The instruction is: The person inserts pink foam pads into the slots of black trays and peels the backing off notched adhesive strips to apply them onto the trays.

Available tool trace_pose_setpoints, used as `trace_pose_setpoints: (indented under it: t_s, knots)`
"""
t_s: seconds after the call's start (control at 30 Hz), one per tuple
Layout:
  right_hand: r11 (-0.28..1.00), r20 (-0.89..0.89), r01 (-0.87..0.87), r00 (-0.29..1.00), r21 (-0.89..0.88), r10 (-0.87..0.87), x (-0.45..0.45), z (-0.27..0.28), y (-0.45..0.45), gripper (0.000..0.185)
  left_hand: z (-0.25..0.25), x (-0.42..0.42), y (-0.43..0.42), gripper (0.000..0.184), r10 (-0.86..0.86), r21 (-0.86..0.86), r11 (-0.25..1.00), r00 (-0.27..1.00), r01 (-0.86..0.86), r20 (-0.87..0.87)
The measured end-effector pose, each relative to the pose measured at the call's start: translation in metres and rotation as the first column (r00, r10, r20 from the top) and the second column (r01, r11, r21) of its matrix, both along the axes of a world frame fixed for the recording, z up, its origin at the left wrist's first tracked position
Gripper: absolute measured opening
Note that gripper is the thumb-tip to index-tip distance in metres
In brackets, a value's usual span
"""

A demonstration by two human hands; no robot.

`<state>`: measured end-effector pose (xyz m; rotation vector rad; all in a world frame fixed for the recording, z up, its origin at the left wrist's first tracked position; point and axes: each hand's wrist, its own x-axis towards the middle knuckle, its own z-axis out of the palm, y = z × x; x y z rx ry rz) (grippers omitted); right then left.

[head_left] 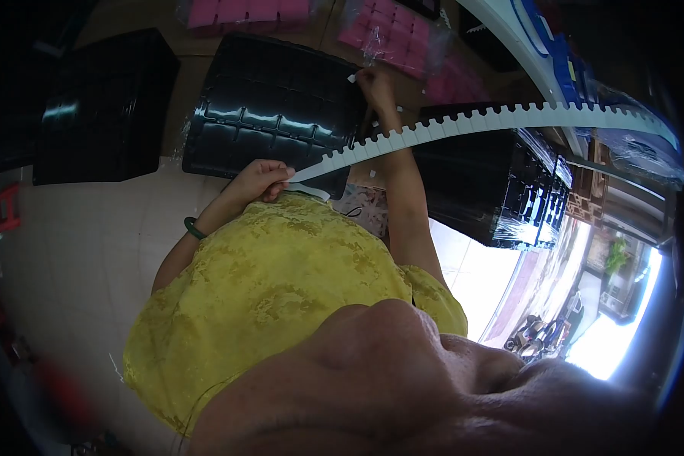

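Observation:
My left hand (262,181), with a dark green bracelet at the wrist, pinches the near end of a long white notched strip (448,128). The strip arcs over my right forearm toward the far right. A short white piece (310,191) lies just below that hand, against the yellow shirt. My right hand (378,85) reaches forward to the corner of a black molded plastic tray (277,99), its fingers closed at a small white piece (352,78). The tray has a grid of raised compartments and stands right in front of me.
More black trays are stacked at the left (106,106) and at the right (471,182), the latter partly in clear wrap. Pink blocks (387,34) in plastic lie beyond the tray. A red stool (4,209) stands at far left. A white curved frame (517,45) rises at upper right.

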<state>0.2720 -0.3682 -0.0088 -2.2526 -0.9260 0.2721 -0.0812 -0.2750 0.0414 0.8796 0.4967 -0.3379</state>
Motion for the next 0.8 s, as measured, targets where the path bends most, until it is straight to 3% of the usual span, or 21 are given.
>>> trace_pose_setpoints:
  t_s: [0.1, 0.2, 0.23, 0.33, 0.4, 0.47, 0.53, 0.6, 0.63, 0.7, 0.8]
  knots:
    - [0.987, 0.046, 0.045, 0.998, -0.154, -0.039, 0.003, -0.008, 0.007, 0.026, -0.001, 0.002, -0.001, 0.029, -0.015, 0.009, 1.0, 1.0, 0.015, -0.005]
    - [0.971, 0.472, -0.106, 0.859, -0.216, 0.199, -0.005, -0.023, 0.011, 0.019, -0.003, 0.002, -0.002, 0.029, -0.027, 0.014, 1.0, 1.0, 0.027, -0.01]
    - [0.967, 0.347, -0.223, 0.903, -0.125, 0.253, -0.015, -0.012, 0.005, 0.017, -0.003, 0.002, -0.002, 0.029, -0.031, 0.021, 0.999, 0.999, 0.031, -0.011]
    - [0.998, 0.007, -0.007, 1.0, 0.062, 0.006, -0.037, 0.005, -0.026, 0.017, -0.005, 0.003, -0.003, 0.03, -0.024, 0.018, 1.0, 1.0, 0.024, -0.001]
    - [0.976, -0.129, 0.192, 0.976, 0.107, -0.177, -0.043, -0.004, -0.062, 0.018, -0.007, 0.002, -0.005, 0.03, -0.009, 0.002, 1.0, 1.0, 0.009, -0.003]
    - [0.94, -0.25, 0.271, 0.944, 0.206, -0.218, -0.06, -0.016, -0.12, 0.021, -0.007, 0.002, -0.007, 0.029, 0.004, -0.013, 1.0, 1.0, -0.004, -0.014]
    - [0.932, -0.181, 0.363, 0.916, -0.009, -0.358, -0.083, -0.001, -0.168, 0.021, -0.006, 0.002, -0.009, 0.029, 0.033, -0.037, 0.999, 0.999, -0.035, -0.035]
    - [0.9, -0.225, 0.315, 0.894, -0.301, -0.388, -0.09, -0.045, -0.244, 0.021, -0.006, 0.003, -0.013, 0.028, 0.06, -0.029, 0.998, 0.997, -0.061, -0.043]
    - [0.841, -0.145, 0.189, 0.943, -0.508, -0.299, -0.093, -0.056, -0.27, 0.022, -0.007, 0.004, -0.016, 0.028, 0.081, -0.006, 0.997, 0.996, -0.081, -0.036]
    - [0.546, -0.076, -0.029, 0.995, -0.837, -0.064, -0.104, -0.069, -0.298, 0.024, -0.004, 0.006, -0.011, 0.028, 0.123, 0.033, 0.992, 0.992, -0.122, -0.034]
    - [0.826, 0.119, 0.268, 0.963, -0.496, -0.241, -0.087, -0.063, -0.258, 0.021, -0.005, 0.011, -0.013, 0.028, 0.185, 0.064, 0.981, 0.981, -0.182, -0.053]
